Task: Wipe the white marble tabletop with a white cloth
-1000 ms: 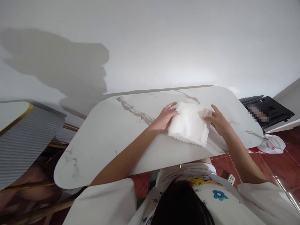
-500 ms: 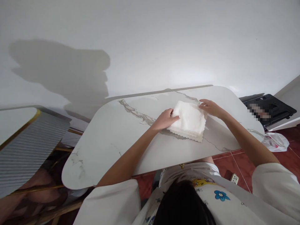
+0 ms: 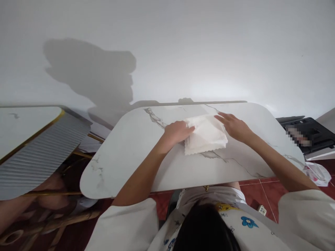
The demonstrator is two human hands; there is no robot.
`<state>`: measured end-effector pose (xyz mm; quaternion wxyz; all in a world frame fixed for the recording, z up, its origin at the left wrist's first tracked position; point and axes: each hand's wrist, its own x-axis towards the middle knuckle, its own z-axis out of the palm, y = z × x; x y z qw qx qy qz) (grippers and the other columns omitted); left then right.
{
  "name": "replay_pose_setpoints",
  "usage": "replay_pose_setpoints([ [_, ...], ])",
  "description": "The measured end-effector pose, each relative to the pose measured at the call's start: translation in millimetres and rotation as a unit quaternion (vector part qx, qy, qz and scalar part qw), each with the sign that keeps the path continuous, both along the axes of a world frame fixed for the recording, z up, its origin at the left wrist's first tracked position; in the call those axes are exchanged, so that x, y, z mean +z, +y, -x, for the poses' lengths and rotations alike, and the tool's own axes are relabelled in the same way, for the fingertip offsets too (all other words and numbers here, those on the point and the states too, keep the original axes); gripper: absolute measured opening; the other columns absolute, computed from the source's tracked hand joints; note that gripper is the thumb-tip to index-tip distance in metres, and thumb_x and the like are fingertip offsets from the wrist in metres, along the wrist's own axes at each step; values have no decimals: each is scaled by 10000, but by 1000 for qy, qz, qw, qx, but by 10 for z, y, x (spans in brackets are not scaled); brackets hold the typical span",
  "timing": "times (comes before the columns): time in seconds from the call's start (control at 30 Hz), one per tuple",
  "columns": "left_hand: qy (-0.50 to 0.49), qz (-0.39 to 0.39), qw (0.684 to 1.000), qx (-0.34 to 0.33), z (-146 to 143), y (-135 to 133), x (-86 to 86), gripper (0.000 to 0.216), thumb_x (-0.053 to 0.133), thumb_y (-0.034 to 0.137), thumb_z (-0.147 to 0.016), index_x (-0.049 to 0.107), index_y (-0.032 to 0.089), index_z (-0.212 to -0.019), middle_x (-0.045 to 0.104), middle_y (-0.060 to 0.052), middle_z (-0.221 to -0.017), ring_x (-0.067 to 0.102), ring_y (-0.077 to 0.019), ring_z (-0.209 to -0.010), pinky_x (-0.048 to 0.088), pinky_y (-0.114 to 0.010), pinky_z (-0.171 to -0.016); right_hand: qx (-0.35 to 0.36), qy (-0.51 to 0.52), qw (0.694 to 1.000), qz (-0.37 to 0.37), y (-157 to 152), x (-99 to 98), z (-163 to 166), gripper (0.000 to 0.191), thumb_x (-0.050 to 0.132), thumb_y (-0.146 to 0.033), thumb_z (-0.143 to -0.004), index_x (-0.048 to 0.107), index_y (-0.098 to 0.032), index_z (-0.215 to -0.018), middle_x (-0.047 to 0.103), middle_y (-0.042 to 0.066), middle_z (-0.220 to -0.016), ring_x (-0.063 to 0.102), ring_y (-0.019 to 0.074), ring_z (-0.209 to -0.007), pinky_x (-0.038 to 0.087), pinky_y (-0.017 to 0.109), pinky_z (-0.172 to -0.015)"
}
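A pale wall (image 3: 183, 52) with a dark shadow on its left fills the far side. Against it stands a white marble-patterned table (image 3: 125, 146) with rounded corners; left of that is a ribbed grey cabinet (image 3: 49, 153) trimmed in gold. A black case (image 3: 319, 139), partly pixelated, sits at the right. The folded white scalloped cloth (image 3: 209, 134) lies slightly right of the table's middle. The right hand (image 3: 232, 127) has its fingers stretched over the cloth's far right corner; whether it pinches, I cannot tell. The left hand (image 3: 177, 133) grips the left edge, thumb on top. Near right, on red tiles, is a white socket strip (image 3: 262, 210)
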<state>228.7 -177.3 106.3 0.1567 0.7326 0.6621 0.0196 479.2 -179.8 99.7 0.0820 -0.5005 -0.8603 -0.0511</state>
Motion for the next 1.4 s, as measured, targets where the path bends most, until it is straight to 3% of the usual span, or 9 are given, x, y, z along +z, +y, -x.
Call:
replay_pose_setpoints([
  [0.1,-20,-1,999,-39,4,58,-92,335,482,475,-873,613,183,-970,672,-111,-923,650,-306,-855,459,-357,-693,134,-81,988,-15,230,-73,-2,473,365,-67,-902,510,-226,-1323,517,53,-1412,444,237,-1299,407,394,-958],
  [0.27,-74,-190,979,16,90,145,-125,414,429,284,-909,454,152,-1300,578,-162,-1244,540,-332,-1146,452,-421,-873,83,-121,989,-24,-119,-183,390,439,407,-409,-960,620,-73,-1146,721,181,-909,644,287,-886,430,422,-826],
  [0.37,-113,-241,964,-13,29,99,-110,390,381,276,-930,485,152,-1285,579,-139,-1264,526,-300,-1181,425,-417,-960,90,-56,993,-53,-432,-240,671,465,311,-388,-983,595,-94,-1206,693,188,-1071,615,289,-1001,424,422,-869],
  [0.53,-123,-178,942,-258,-212,171,-417,438,305,242,-942,476,152,-1335,485,-109,-1415,417,-248,-1327,295,-393,-1109,3,-15,997,-80,-428,-497,760,546,322,-353,-964,460,9,-1350,498,254,-1376,413,344,-1317,327,488,-1057],
  [0.73,-116,-129,944,-280,-140,140,-658,517,261,306,-961,338,155,-1449,301,-96,-1544,226,-229,-1440,177,-431,-1168,-2,-25,997,-72,-474,-595,562,503,292,-263,-961,467,-1,-1352,454,203,-1435,387,310,-1352,280,482,-1113],
  [0.87,-93,-187,949,-236,-99,-54,-679,503,254,259,-956,369,147,-1433,356,-111,-1516,272,-227,-1423,185,-442,-1165,-82,3,994,-69,-502,-440,694,465,337,-237,-926,557,21,-1244,554,258,-1314,466,334,-1279,331,478,-1075],
  [1.03,-47,-217,956,-192,-132,-334,-685,505,278,196,-930,397,68,-1403,393,-178,-1481,332,-272,-1394,199,-470,-1155,-173,54,983,-39,-480,-546,983,578,364,-256,-908,415,140,-1326,421,347,-1391,374,405,-1339,302,545,-1076],
  [1.23,9,-184,974,-130,248,-970,-655,508,320,172,-888,438,90,-1374,460,-183,-1432,408,-291,-1345,283,-487,-1119,-95,116,986,-67,-977,-847,1479,553,341,-185,-887,425,82,-1363,456,314,-1375,359,388,-1356,288,607,-1077],
  [1.4,5,-199,980,-13,1060,-1340,-954,574,289,201,-878,342,58,-1431,365,-191,-1493,324,-295,-1396,318,-491,-1106,23,81,995,-54,-1251,-842,2313,500,392,-140,-872,495,92,-1303,521,301,-1322,458,384,-1287,333,538,-1071],
])
